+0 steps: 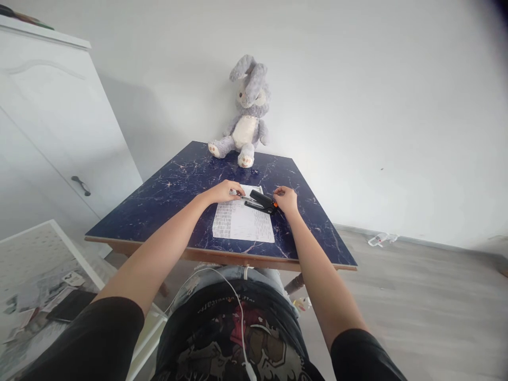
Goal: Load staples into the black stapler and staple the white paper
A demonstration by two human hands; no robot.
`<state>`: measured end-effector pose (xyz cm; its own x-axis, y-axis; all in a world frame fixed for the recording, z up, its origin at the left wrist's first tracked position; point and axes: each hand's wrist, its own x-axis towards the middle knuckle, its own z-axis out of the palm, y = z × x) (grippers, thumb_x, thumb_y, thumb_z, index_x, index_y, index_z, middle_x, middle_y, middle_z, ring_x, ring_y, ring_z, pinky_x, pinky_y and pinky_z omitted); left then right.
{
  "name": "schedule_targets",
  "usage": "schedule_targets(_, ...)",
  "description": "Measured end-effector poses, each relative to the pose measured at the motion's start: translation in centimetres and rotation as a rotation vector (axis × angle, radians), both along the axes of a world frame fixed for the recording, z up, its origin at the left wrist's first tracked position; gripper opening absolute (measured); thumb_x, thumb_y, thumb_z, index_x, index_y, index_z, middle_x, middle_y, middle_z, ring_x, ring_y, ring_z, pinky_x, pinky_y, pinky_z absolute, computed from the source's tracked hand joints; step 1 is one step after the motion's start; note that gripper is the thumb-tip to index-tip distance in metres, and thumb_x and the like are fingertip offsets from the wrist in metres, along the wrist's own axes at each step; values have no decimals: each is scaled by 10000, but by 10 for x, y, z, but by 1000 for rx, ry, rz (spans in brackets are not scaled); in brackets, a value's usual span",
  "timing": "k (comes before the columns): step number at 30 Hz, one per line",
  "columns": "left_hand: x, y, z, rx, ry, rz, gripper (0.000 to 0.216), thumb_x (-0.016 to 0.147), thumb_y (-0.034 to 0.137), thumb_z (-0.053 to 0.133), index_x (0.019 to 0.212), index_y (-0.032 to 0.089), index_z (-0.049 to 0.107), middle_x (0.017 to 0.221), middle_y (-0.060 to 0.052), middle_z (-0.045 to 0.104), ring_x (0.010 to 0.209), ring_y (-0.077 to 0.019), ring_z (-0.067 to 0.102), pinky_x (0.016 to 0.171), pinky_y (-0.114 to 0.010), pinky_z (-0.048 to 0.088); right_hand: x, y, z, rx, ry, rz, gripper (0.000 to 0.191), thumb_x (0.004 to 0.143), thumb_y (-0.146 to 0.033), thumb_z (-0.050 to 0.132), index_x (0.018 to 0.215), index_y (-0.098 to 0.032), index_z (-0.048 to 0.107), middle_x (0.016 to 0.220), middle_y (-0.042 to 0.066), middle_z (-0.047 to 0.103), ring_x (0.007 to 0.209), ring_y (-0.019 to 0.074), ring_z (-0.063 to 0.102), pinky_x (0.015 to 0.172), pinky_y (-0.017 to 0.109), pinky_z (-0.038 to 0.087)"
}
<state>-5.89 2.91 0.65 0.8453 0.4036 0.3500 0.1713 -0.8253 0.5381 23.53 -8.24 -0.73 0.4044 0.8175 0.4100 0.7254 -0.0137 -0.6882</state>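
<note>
A black stapler (260, 203) with orange at its rear lies opened over a printed sheet of paper (242, 225); its top arm is raised from the base. My left hand (227, 191) is closed, fingertips pinched at the stapler's front beside a thin silvery piece. Whether that piece is loose or part of the stapler, I cannot tell. At the rear end, my right hand (286, 199) is curled with thumb and finger pressed together against the stapler by the orange part. The paper rests flat on the dark blue marbled table (174, 196).
A grey plush rabbit (246, 119) sits at the table's back against the wall. On the left stand a white cabinet (59, 106) and a lower white surface with papers (47, 296). A white cable (238, 301) hangs over my shirt. Clear plastic packaging (381, 239) lies on the floor.
</note>
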Motion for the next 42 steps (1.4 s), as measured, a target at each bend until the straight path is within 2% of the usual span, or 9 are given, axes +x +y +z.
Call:
schedule_targets(9,-1,3,1,-27,34,0,225,905,370,740,1076,249,822,1148,-83,779,1045,-232,717,915,-357,534,20,8,-8,8,10,-27,154,646,-176,633,737,-193,756,769,50,775,770,231,731,855,338,575)
schedule_targets(16,-12,11,1,-123,-7,35,277,829,355,825,1076,231,836,1079,-97,808,948,-237,754,926,-378,572,46,14,-15,-18,-10,-74,214,641,-151,574,748,-179,757,787,78,780,837,256,741,930,382,567)
schedule_targets(21,-13,14,-2,-249,-58,12,345,791,361,870,1106,226,827,1047,-98,818,968,-240,774,958,-388,596,41,17,-11,-23,-28,-27,333,664,-108,559,878,-212,791,1035,78,809,1061,273,734,1074,418,510)
schedule_targets(24,-12,11,0,-287,-56,2,378,751,376,903,1075,198,827,1023,-115,817,945,-247,775,917,-386,610,33,8,0,70,-3,-8,347,762,-156,551,1022,-202,776,1213,89,773,1167,260,697,1121,411,478)
schedule_targets(26,-11,8,1,-292,-61,4,375,742,387,909,1047,184,829,1004,-124,815,933,-253,772,905,-392,610,25,-2,9,133,49,131,305,883,-273,532,1076,-189,754,1163,96,775,1102,248,708,1045,384,522)
schedule_targets(28,-10,6,1,-298,-69,-6,372,739,390,909,1035,178,829,991,-127,814,928,-254,768,902,-395,604,14,-11,15,114,50,390,344,951,-423,536,1095,-191,745,1117,85,772,1047,241,705,955,352,541)
schedule_targets(31,-5,4,-1,-311,-84,-28,365,721,363,913,1017,170,824,971,-120,813,900,-239,762,886,-382,596,-5,-18,17,-21,-105,666,398,895,-545,665,1069,-198,750,1042,50,757,931,225,676,852,316,512)
schedule_targets(35,11,-6,-4,-298,-123,-9,353,683,311,920,988,169,812,921,-90,805,839,-219,747,815,-347,584,-26,-17,12,-60,-244,700,386,819,-538,760,958,-178,733,817,7,680,729,177,585,725,286,441)
schedule_targets(42,33,-28,5,-205,-281,50,263,743,287,852,963,175,763,907,-43,779,790,-183,722,830,-327,524,-34,-24,21,51,-130,698,371,835,-539,750,920,-183,692,824,11,662,726,170,563,710,284,430)
